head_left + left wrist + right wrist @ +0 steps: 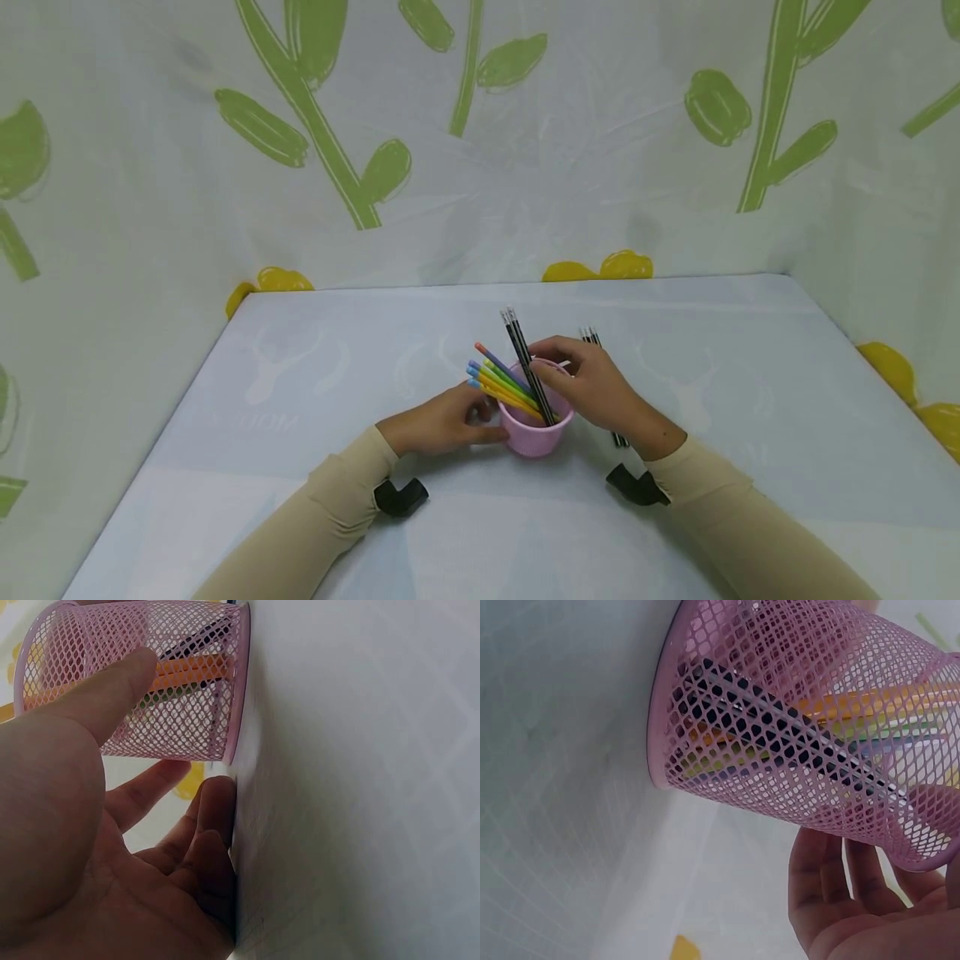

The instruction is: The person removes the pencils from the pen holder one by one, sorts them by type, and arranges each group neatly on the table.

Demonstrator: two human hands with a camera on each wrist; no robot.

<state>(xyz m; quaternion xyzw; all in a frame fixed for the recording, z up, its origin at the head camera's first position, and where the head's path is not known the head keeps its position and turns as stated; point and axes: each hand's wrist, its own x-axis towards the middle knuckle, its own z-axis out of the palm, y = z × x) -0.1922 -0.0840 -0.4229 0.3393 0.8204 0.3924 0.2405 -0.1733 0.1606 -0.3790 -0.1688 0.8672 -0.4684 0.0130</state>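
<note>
A pink mesh pen cup (534, 440) stands on the table between both hands. Several slim coloured sticks (504, 385) in yellow, green, blue and purple lean left inside it, along with black pencils (517, 337) with silvery ends. My left hand (446, 419) grips the cup from the left, its thumb (112, 690) along the mesh wall. At the far right rim, my right hand (592, 383) holds the cup, thumb over the edge beside the pencils and fingers (817, 877) outside the wall. More black pencils (620, 439) lie on the table, partly hidden under the right hand.
The pale table (480, 533) carries a faint deer-head print. Behind it hangs a white cloth (585, 167) with green leaves and yellow shapes. Black straps (401, 498) sit at both wrists, below beige sleeves.
</note>
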